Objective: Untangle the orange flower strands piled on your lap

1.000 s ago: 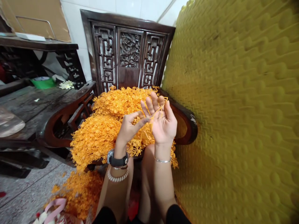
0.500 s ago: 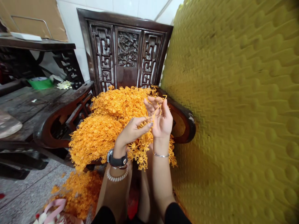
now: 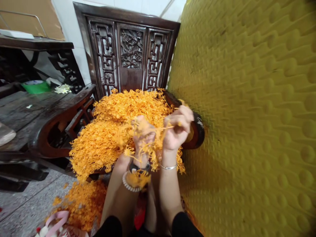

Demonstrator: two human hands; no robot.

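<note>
Step in hand: you appear to be pulling apart a tangled bunch of small orange plastic flower sprigs (image 3: 142, 149), held up between both hands above the near edge of the chair seat.
Left hand: your left hand (image 3: 142, 138) is blurred and half buried in the bunch; its fingers look curled round the sprigs, but how tightly you cannot tell from this view.
Right hand: your right hand (image 3: 178, 129) is closed into a loose fist, pinching a thin orange stem (image 3: 170, 126) that runs left towards the other hand.
Where the sprigs lie: the bunch hangs just above your wrists, touching the big heap of orange sprigs (image 3: 116, 128) that fills the seat of the dark carved wooden chair (image 3: 130, 49).
Spill: more orange sprigs (image 3: 81, 204) lie on the grey speckled floor (image 3: 22, 204), near left.
Right side: a yellow dimpled foam sheet (image 3: 247, 115) stands just beside your right hand.
Next move: it likely calls for a firm pinch on the stem and a steady pull apart, so one sprig comes free without dragging the heap along.
</note>
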